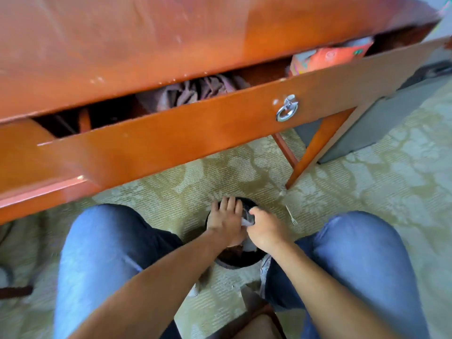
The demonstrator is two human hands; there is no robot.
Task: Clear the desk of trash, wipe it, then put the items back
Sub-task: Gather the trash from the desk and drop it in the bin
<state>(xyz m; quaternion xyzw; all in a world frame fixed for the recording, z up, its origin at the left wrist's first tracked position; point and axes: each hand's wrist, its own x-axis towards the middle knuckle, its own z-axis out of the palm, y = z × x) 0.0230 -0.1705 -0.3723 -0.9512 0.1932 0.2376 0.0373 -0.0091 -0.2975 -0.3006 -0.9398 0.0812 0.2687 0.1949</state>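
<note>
Both hands (226,220) (265,228) hide most of the black bin (241,259).

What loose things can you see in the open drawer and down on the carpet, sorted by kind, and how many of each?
Brown cloth in drawer: 1
Orange packet in drawer: 1
Black bin on carpet: 1
White plastic fork on carpet: 1
Total: 4

Pale green patterned carpet (367,192) underfoot. Glossy orange-brown wooden desk (122,33), its drawer (195,133) pulled open, silver ring pull (286,111) on the front. Slanted legs (315,148). Grey boxy unit (362,133) beyond, possibly a cabinet. Bright, even light.
</note>
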